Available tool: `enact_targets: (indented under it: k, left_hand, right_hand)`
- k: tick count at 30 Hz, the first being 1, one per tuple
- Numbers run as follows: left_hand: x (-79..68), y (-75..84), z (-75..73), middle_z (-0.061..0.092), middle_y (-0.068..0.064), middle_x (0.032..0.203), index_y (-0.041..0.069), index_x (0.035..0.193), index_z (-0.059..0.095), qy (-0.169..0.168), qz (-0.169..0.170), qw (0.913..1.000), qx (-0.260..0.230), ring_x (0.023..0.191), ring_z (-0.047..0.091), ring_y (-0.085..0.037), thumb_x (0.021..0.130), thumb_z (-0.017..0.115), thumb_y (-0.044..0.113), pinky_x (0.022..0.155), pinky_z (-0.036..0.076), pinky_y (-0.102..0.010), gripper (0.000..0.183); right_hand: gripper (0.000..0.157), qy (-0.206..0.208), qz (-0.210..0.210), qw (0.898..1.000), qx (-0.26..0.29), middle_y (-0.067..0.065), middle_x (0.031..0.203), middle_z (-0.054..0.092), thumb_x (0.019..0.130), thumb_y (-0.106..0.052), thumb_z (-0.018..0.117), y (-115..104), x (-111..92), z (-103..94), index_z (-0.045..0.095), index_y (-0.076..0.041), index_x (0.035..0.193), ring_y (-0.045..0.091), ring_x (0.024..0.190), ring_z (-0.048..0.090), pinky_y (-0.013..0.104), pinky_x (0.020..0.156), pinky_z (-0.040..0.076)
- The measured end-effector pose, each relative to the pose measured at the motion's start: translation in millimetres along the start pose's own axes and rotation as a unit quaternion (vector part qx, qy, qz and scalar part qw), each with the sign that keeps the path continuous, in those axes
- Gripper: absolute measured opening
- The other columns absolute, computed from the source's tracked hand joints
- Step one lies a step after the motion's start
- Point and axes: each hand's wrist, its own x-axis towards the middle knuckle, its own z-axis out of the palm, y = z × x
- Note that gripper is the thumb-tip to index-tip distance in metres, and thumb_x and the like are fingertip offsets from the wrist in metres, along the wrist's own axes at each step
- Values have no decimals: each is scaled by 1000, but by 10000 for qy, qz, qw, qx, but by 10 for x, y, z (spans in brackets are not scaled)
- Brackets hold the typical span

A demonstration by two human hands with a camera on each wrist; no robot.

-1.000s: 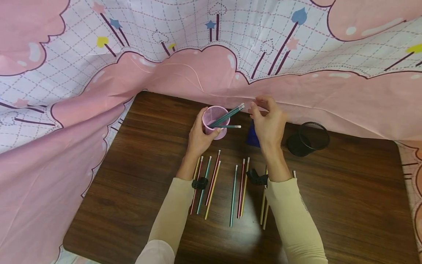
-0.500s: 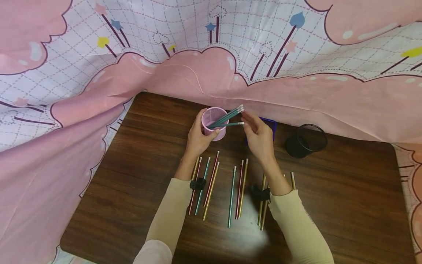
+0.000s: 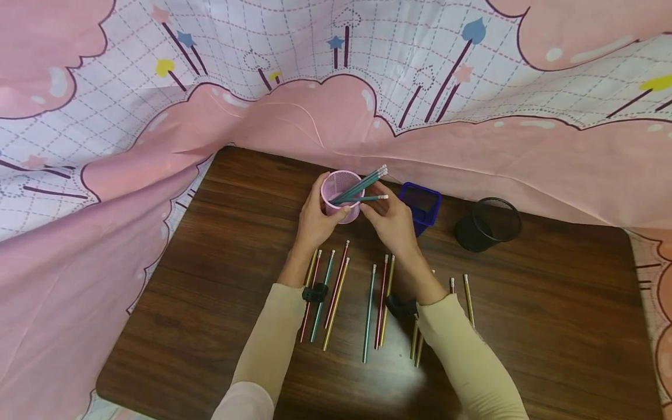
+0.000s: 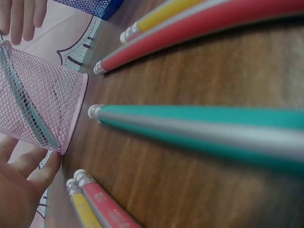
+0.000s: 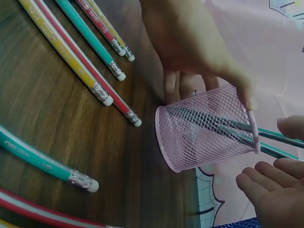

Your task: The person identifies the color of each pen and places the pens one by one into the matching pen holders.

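A pink mesh pencil cup (image 5: 209, 133) stands on the table, gripped at its left side by my left hand (image 3: 315, 220), thumb near the rim. Several green pencils (image 3: 362, 185) lean out of it to the right, white erasers up. One pencil (image 3: 371, 198) slants lower than the rest. Beside the cup's right side is my right hand (image 3: 392, 226). In the right wrist view its fingers (image 5: 266, 183) are spread and relaxed, with the thumb on the other side of the pencils and nothing pinched. Whether this hand touches the cup or pencils, I cannot tell.
A blue mesh holder (image 3: 427, 217) stands right of the cup, and a black mesh cup (image 3: 471, 234) farther right. Green, red and gold pencils lie in front, including a green pencil (image 3: 369, 318) and a gold pencil (image 3: 469, 297). A pink patterned cloth (image 3: 336, 122) hangs behind the table.
My right hand has come left and down, from the air right of the eraser ends to the cup's right side, uncovering the blue holder. My left hand keeps its grip on the cup.
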Motion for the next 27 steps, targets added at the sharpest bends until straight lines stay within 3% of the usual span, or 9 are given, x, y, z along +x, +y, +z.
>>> enact_targets:
  k: [6, 13, 20, 27]
  left_hand:
    - [-2, -9, -8, 46, 1, 131, 33, 141, 26, -13, 21, 10000, 26, 111, 51, -21, 70, 75, 43, 86, 46, -33, 86]
    - [8, -21, -2, 42, 7, 133, 35, 141, 25, -68, 32, 9999, -71, 113, 50, -21, 70, 76, 40, 88, 46, -34, 87]
    - [14, -4, -28, 42, 3, 134, 33, 142, 24, -173, 55, 9996, -229, 113, 50, -22, 72, 75, 38, 87, 46, -33, 86]
    - [-27, 176, -142, 40, -8, 136, 23, 144, 23, -579, 104, 9957, -719, 117, 46, -30, 74, 75, 25, 92, 42, -40, 87]
  right_hand:
    - [52, -39, -113, 9999, 52, 23, 127, 49, 86, -10, 62, -81, 15, 54, 42, -1, 133, 33, 113, 51, 45, 90, 43]
    - [60, -364, -45, 9988, -326, 17, 118, 58, 82, -29, 67, 166, 144, 81, 44, -9, 133, 27, 104, 58, 34, 81, 50]
    - [64, -576, -352, 9975, -216, 12, 107, 63, 77, -31, 71, 214, 248, 75, 45, -16, 134, 25, 94, 63, 33, 74, 52]
    - [64, -391, -295, 9981, -362, 11, 109, 62, 76, -35, 71, 240, 238, 92, 46, -18, 133, 20, 92, 62, 34, 75, 52]
